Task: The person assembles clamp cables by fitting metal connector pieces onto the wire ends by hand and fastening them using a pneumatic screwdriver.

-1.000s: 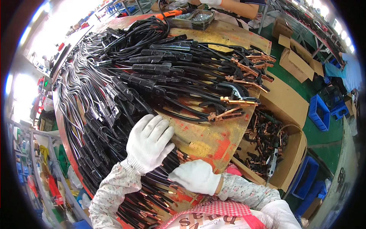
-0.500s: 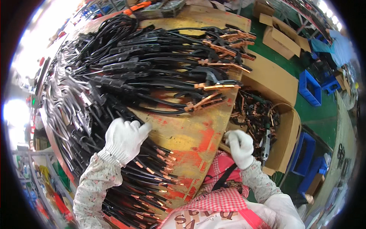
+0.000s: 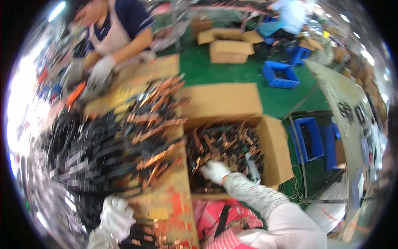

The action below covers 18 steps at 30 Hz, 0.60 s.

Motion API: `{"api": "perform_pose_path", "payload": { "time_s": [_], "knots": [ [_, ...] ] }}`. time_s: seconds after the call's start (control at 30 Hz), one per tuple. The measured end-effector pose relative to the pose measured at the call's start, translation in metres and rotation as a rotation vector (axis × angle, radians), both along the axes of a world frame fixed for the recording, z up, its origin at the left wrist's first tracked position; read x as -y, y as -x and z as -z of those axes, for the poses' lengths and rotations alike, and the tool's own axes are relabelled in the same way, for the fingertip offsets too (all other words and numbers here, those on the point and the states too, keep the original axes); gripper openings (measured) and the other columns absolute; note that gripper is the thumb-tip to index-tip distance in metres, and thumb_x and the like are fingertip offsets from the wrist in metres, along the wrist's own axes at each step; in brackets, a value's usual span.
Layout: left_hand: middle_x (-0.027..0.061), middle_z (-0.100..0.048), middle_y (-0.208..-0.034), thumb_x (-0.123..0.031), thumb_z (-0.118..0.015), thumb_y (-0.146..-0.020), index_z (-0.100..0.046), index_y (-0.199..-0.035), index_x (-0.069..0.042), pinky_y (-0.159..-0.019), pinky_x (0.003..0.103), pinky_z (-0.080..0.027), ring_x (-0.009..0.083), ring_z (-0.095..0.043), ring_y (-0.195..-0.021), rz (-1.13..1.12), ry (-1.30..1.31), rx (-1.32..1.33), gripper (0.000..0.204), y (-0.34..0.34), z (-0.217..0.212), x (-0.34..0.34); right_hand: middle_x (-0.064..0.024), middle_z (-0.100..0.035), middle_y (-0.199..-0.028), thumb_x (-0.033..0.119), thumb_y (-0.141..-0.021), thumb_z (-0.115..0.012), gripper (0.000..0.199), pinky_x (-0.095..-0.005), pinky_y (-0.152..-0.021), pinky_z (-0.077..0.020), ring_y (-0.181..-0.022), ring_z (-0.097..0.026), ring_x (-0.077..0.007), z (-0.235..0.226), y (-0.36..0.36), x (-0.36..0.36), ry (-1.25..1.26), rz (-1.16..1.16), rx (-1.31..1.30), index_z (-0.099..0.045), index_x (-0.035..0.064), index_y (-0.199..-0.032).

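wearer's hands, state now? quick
Left hand: fingers look curled; can't tell if it holds anything.
Right hand: reaching into the cardboard box; blurred, grip can't be told.

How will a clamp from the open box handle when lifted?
The clamps look metallic and copper-coloured, so one is probably stiff and heavy for its size. They lie jumbled in the cardboard box, so neighbours may snag. Angular shapes suggest little rolling.

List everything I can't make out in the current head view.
All in the head view:
- Right hand: fingertips blur among the clamps in the cardboard box; any grip is unclear.
- Left hand: curled fingers hide its palm.
- Left forearm: cut off by the lower edge.
- Black cables: too blurred to count.
- Co-worker's gloved hands: blur obscures what they handle.
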<state>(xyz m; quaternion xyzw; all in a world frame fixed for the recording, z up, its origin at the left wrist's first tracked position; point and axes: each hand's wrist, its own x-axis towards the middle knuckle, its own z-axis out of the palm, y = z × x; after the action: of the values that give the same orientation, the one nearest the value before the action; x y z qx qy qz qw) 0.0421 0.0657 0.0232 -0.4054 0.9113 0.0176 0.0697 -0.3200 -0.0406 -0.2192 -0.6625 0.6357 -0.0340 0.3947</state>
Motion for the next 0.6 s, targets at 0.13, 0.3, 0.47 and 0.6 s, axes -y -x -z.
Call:
{"api": "perform_pose_path", "payload": {
  "time_s": [0.13,0.3,0.47,0.6],
  "knots": [
    [0.013,-0.063,-0.089,-0.014,-0.071,-0.076,-0.06,-0.098,-0.008,-0.077,0.049,-0.048,0.0371,-0.062,-0.08,-0.184,0.102,-0.097,0.025,-0.001,0.016,-0.016,-0.031,-0.057,-0.133,0.061,-0.082,-0.071,0.092,-0.0414,-0.103,-0.0465,-0.123,-0.057,-0.0432,0.062,-0.057,0.026,-0.271,0.374,0.215,-0.046,-0.0075,-0.139],
    [0.0096,-0.06,-0.073,-0.023,-0.066,-0.088,-0.057,-0.087,-0.013,-0.07,0.047,-0.045,0.0344,-0.061,-0.071,-0.344,0.074,-0.047,0.013,0.016,0.055,-0.011,-0.0311,-0.063,-0.12,0.042,-0.083,-0.071,0.082,-0.0484,-0.096,-0.0497,-0.112,-0.064,-0.0424,0.053,-0.08,0.022,-0.229,0.464,0.131,-0.032,-0.003,-0.139],
    [0.0096,-0.062,-0.064,-0.018,-0.072,-0.076,-0.056,-0.078,-0.01,-0.064,0.046,-0.044,0.032,-0.063,-0.063,-0.391,0.081,-0.036,0.019,0.015,0.067,0.001,-0.0149,-0.07,-0.094,0.015,-0.073,-0.08,0.053,-0.0346,-0.065,-0.0544,-0.077,-0.068,-0.0204,0.059,-0.051,0.014,-0.266,0.694,0.585,-0.062,-0.0034,-0.119],
    [0.0087,-0.06,-0.053,-0.031,-0.07,-0.083,-0.062,-0.075,-0.015,-0.051,0.046,-0.05,0.0322,-0.062,-0.05,-0.342,0.017,0.032,0.02,0.026,0.048,-0.009,-0.0086,-0.064,-0.083,-0.001,-0.074,-0.073,0.024,-0.0356,-0.068,-0.0595,-0.075,-0.067,-0.022,0.01,0.005,-0.023,-0.491,0.783,1.074,-0.062,0.001,-0.095]
  ]
}}
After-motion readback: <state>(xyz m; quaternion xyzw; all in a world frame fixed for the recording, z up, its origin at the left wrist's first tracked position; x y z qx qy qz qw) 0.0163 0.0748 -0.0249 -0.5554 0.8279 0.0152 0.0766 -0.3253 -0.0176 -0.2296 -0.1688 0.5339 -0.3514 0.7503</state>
